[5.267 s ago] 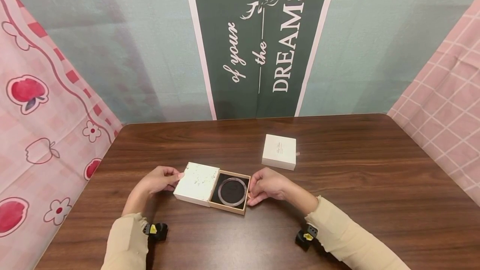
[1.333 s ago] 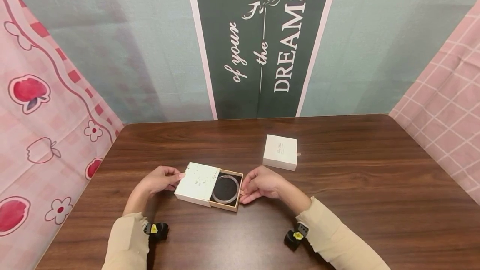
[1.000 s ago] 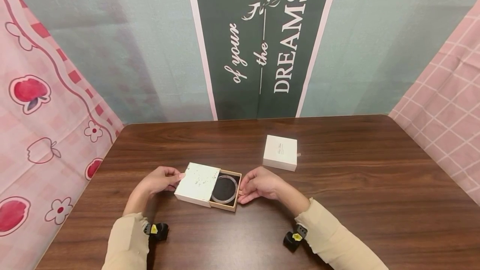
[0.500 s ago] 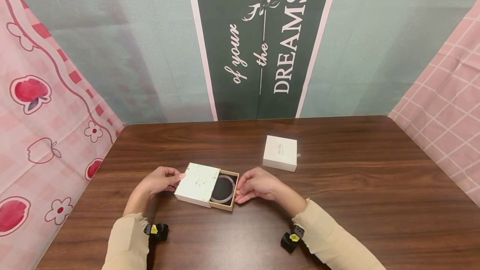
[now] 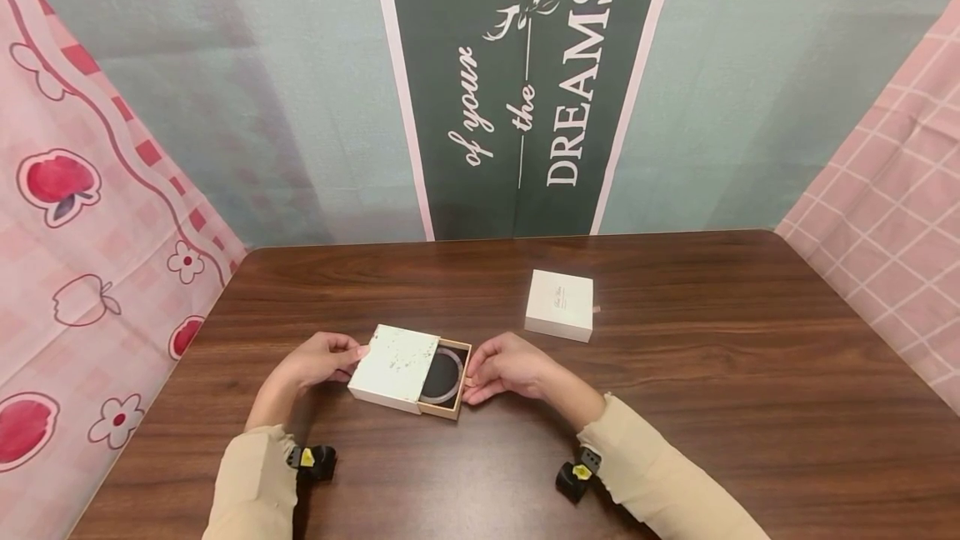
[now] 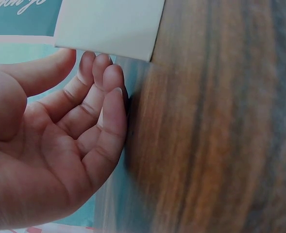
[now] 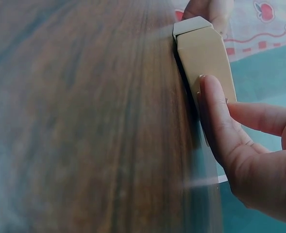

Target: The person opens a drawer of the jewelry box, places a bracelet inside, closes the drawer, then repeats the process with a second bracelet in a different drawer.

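A white sleeve box (image 5: pixel 395 367) lies flat on the brown wooden table (image 5: pixel 712 407), a little toward seven o'clock from the table's middle; its tan drawer (image 5: pixel 448 379) juts out of the sleeve's open end, so the whole thing has its long axis running from about ten o'clock to four o'clock in the head view, the open end pointing toward four o'clock; inside the exposed part of the drawer a pale bangle (image 5: pixel 453 367) rests on a dark lining, partly hidden under the sleeve; the left hand (image 5: pixel 318 359) sits at the sleeve's nine o'clock end, fingers curled against its edge and thumb on top, gripping it; the left wrist view shows those fingertips (image 6: pixel 100 68) meeting the sleeve's corner (image 6: pixel 109 26); the right hand (image 5: pixel 504 367) is at the drawer's three o'clock end, fingers fairly straight and pressed flat against its end face; the right wrist view shows one finger (image 7: pixel 215 111) laid along the tan side (image 7: pixel 204 53); the two hands are apart, one at each end of the box; a second small white box (image 5: pixel 558 304) lies closed toward one o'clock from the first, well apart from it.
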Action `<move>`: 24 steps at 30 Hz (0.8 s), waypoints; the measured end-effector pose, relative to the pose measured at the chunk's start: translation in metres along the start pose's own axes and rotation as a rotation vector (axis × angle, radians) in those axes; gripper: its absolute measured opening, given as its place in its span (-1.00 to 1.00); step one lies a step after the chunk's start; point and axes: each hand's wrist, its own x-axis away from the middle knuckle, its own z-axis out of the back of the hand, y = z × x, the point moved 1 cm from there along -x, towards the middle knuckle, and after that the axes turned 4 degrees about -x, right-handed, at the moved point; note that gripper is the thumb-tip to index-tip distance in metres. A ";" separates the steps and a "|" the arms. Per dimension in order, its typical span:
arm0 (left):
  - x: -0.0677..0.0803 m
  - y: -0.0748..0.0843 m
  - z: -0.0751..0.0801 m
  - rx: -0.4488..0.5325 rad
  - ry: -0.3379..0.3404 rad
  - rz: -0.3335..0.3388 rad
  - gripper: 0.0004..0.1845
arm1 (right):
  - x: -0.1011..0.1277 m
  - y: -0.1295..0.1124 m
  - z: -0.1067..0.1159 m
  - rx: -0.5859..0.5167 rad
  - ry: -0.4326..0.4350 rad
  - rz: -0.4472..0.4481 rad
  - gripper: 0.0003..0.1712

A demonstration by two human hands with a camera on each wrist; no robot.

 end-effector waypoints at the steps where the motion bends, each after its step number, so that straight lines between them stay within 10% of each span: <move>1: 0.000 0.000 0.000 0.002 -0.001 -0.001 -0.70 | 0.000 0.000 -0.001 0.000 -0.002 0.001 -0.91; 24: 0.001 0.000 0.000 0.001 0.002 0.005 -0.72 | -0.009 0.000 -0.008 -0.004 -0.022 0.014 -0.91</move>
